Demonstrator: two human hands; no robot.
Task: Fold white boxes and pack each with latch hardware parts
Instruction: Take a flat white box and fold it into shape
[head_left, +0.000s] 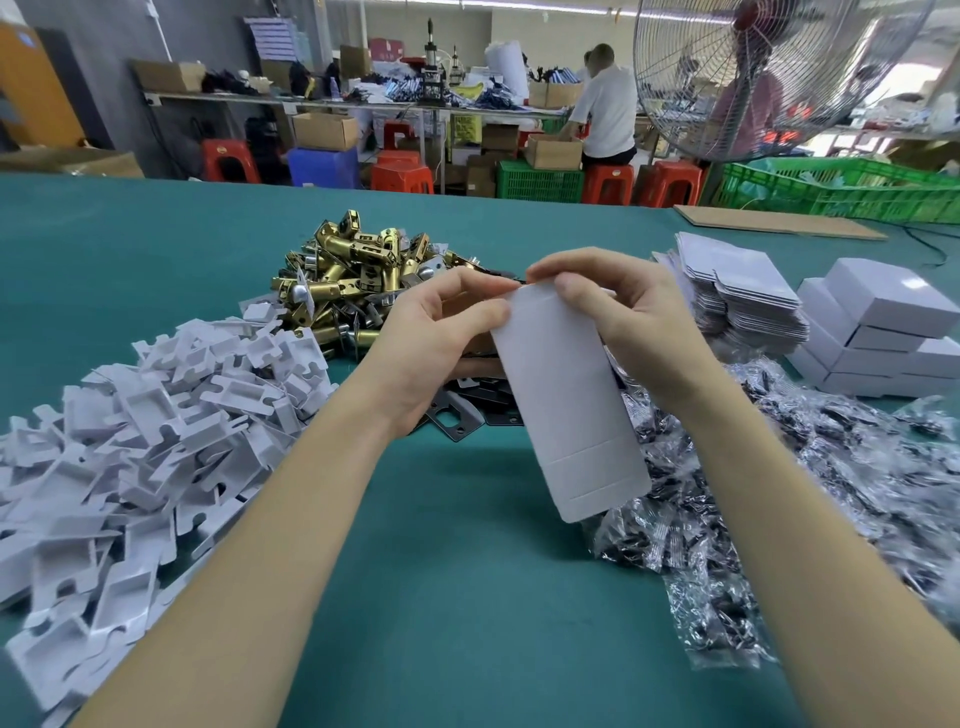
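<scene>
Pinching the top edge of a flat white box blank (566, 405), the left hand (441, 343) and right hand (623, 322) hold it up above the middle of the green felt-like table (467, 597). Left thumb and curled fingers close on the upper left corner, the right thumb and fingers on the upper right. The blank is smooth matte card, a long rectangle with rounded lower corners and scored crease lines near its bottom end, tilted so that end leans toward the person's right.

Behind the hands lies a heap of brass-coloured latch bodies (353, 275), shiny tubes with flat faceplates. Under the left wrist sit flat dark metal plates (462, 410) with cut-out holes. At the left spreads a pile of white moulded inserts (156, 415), thin, angular, with rectangular pockets. At the right lie crinkled clear bags of dark small parts (779, 493), glossy and wrinkled. Further right stand a stack of unfolded white blanks (737, 291) and, beside it, closed white boxes (883, 327) stacked in blocky rows.
</scene>
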